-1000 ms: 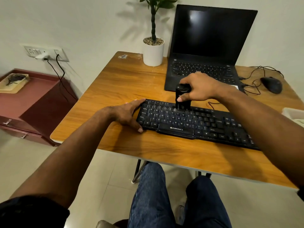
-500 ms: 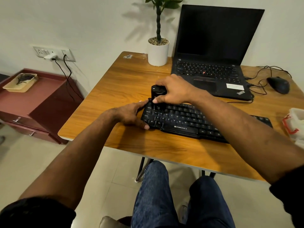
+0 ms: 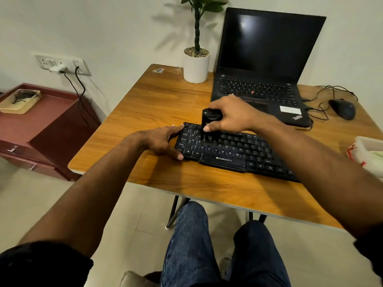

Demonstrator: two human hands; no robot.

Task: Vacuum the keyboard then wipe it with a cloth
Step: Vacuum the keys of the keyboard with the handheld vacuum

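now one black keyboard point(image 3: 232, 151) lies on the wooden table point(image 3: 157, 104), near its front edge and angled so its left end sits farther from the person. one small black vacuum point(image 3: 209, 126) stands upright on the upper left part of the keys, its bottom end touching them. the right hand point(image 3: 230, 116) has its grip closed around the top of the vacuum, thumb at the front and the fingers curled over the far side. the left hand point(image 3: 163, 140) rests at the left end of the keyboard with its grip wide: the fingers lie straight, one fingertip touching the far left corner and the thumb touching the near left corner, the palm on the table.

behind the keyboard stands one open black laptop point(image 3: 263, 65), its screen dark. one white pot with a green plant point(image 3: 196, 63) sits just left of the laptop at the back of the table. one dark mouse point(image 3: 342, 109) lies at the far right with loose black cables point(image 3: 323, 94) around it. at the right edge is one white container point(image 3: 369, 152) with red marks, partly cut off; what is in it cannot be told.

to the left of the table stands one dark red cabinet point(image 3: 41, 129) with one shallow tray point(image 3: 19, 100) on top. on the wall above is one socket plate point(image 3: 62, 65) with two cords hanging from it. two knees in blue jeans point(image 3: 192, 241) show below the table.
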